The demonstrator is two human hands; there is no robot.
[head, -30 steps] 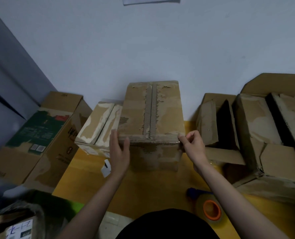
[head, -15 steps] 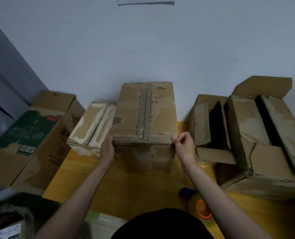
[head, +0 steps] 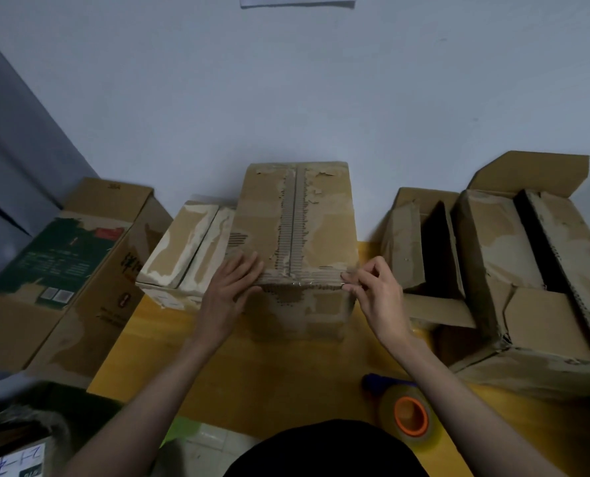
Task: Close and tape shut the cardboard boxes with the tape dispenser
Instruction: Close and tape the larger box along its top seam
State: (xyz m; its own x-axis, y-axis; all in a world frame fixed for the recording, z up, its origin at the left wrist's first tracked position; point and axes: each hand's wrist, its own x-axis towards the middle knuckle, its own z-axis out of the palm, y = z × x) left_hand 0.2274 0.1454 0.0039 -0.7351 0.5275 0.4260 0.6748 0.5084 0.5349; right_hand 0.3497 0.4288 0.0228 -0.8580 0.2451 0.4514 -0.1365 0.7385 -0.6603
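A worn cardboard box point(head: 297, 222) stands closed in the middle of the yellow table point(head: 252, 380), its top flaps meeting along a torn centre seam. Clear tape runs along its near top edge. My left hand point(head: 230, 290) lies flat with straight fingers on the box's near left corner. My right hand point(head: 373, 292) pinches the tape end at the near right corner. The tape dispenser point(head: 405, 413), with an orange core and a blue handle, lies on the table near me on the right, untouched.
A smaller closed box point(head: 183, 253) sits just left of the centre box. Two open boxes point(head: 421, 242) point(head: 534, 270) stand at the right with flaps up. A large printed carton point(head: 63, 270) stands off the table at left. A wall is close behind.
My left hand slid from the box's left side up onto the near top corner and flattened. My right hand stayed at the right corner, still pinching the tape.
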